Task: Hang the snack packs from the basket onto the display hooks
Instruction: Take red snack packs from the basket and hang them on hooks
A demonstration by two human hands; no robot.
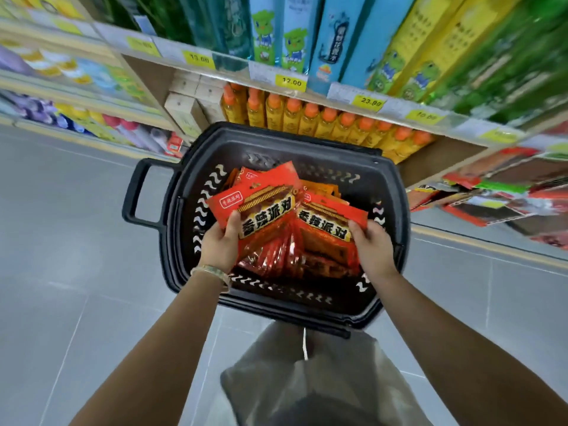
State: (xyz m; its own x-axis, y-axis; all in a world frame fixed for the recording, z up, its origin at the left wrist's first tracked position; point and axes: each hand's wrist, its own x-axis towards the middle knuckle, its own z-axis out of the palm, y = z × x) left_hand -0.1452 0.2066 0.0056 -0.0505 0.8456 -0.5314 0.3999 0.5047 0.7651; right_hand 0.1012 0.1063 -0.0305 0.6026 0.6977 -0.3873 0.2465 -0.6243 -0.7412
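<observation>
grey floor tiles (76,241) run along a shop aisle. on the far side we see shelves (144,75) carrying a row of orange-capped bottles (310,118), with tall boxes (332,35) above them and yellow price tags (291,82) along the shelf edge. near us, between the shelves and our legs, sits a black basket (396,192) with a handle (135,192) on its left side. both our arms reach into it. the left grip (219,244), with a bracelet (212,270) at the wrist, has thumb and fingers curled round the left edge of a red snack bundle (264,216). the right grip (373,247) pinches the right edge of a second bundle (325,229). the two bundles touch in the middle, inside the basket's rim. more loose packs (319,187) lie beyond them, farther in the basket. to the right, red packets (491,192) show on a low display, too blurred for us to tell how they are held.
</observation>
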